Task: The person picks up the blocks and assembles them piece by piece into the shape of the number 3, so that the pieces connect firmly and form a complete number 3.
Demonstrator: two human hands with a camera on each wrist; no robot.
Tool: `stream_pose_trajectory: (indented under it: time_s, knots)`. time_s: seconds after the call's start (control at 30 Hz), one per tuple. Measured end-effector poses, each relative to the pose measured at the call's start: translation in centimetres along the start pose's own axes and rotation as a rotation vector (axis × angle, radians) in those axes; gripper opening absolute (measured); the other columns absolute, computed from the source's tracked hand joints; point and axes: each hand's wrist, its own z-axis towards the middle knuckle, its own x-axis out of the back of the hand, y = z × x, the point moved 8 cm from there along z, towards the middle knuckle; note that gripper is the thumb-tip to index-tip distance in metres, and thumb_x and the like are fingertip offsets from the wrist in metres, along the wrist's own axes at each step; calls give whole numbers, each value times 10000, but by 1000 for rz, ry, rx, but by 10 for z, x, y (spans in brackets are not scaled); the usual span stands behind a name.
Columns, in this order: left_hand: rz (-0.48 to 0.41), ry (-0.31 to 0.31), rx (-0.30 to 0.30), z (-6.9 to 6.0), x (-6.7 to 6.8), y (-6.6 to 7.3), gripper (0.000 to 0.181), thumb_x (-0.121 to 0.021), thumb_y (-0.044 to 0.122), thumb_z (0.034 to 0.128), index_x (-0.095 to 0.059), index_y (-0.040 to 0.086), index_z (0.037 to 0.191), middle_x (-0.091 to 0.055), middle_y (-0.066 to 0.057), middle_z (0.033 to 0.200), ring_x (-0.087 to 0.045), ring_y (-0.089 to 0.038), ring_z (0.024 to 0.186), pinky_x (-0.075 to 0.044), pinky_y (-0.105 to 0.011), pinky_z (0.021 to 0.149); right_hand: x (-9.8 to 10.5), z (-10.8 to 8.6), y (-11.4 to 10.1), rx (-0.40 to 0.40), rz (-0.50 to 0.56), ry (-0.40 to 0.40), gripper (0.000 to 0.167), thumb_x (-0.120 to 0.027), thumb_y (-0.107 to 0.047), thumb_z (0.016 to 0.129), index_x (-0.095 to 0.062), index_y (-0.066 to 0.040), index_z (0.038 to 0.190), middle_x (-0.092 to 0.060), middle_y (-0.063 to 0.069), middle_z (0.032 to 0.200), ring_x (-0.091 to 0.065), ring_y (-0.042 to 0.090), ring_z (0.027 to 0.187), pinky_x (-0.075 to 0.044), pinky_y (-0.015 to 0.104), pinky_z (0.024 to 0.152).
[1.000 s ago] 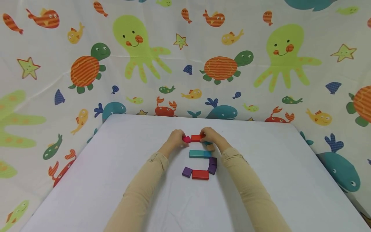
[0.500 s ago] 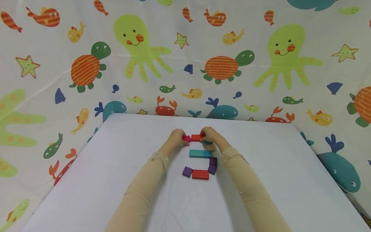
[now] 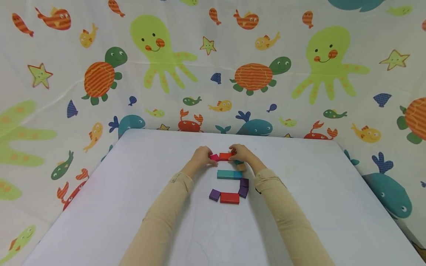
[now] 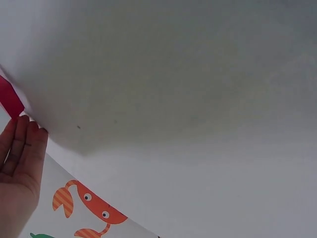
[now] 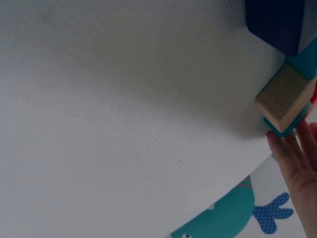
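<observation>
In the head view, several small blocks lie on a white table in a shape like a figure 3. My left hand [image 3: 201,156] is at the pink block [image 3: 214,157] on the top left; in the left wrist view its fingers stretch out toward that block's end. My right hand [image 3: 243,153] is over the top right corner, at the end of the red block [image 3: 225,156]. In the right wrist view its fingertips reach a teal block [image 5: 296,121] beside a bare wooden block [image 5: 285,96]. The right fingers partly hide that corner.
Below lie a long teal block with a blue one [image 3: 229,174], two purple blocks [image 3: 244,187], a red block [image 3: 229,198] and a purple block [image 3: 214,195]. A sea-animal cloth [image 3: 213,66] hangs behind the table's far edge.
My left hand has shifted slightly left, and the fingers of my right hand have loosened and lifted a little. The blocks keep their arrangement; the head view has tilted slightly.
</observation>
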Motion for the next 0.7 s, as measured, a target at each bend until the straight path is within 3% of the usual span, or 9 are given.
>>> stream_pose_trajectory:
  time_s: [0.13,0.2,0.23,0.43,0.7]
  knots:
    - [-54,1,45,-1,7,-5,606,-778,335,766,-581,-2,1229,-611,-145,1158,-539,-266,1086,-489,-367,928,6,9,10,8,-1,61,536,-714,-338,832,-563,-28,1243,-618,157,1174,-578,281,1074,-492,362,915]
    - [-46,2,40,-2,13,-5,640,-757,356,784,-547,8,1278,-594,-153,1215,-526,-281,1137,-477,-389,953,20,-9,-7,-39,10,93,474,-677,-281,869,-565,-13,1244,-601,181,1208,-553,316,1124,-466,408,966]
    - [-25,3,23,-2,16,-3,648,-743,363,797,-531,11,1298,-587,-159,1237,-522,-289,1153,-469,-398,964,28,-21,-17,-72,6,98,447,-659,-234,884,-558,2,1250,-587,199,1231,-533,342,1156,-441,443,998]
    - [93,70,-134,-14,45,8,524,-671,323,869,-553,38,1293,-597,-160,1262,-559,-297,1135,-460,-418,973,61,-66,-48,10,-55,260,317,-569,-149,939,-578,68,1169,-616,243,1133,-570,371,1065,-481,424,940]
    - [124,210,-309,-62,70,13,394,-646,273,895,-612,73,1233,-629,-120,1239,-551,-289,1202,-427,-460,1015,75,-113,-59,66,-32,406,275,-573,-150,935,-616,31,1137,-643,204,1101,-593,354,1043,-487,459,918]
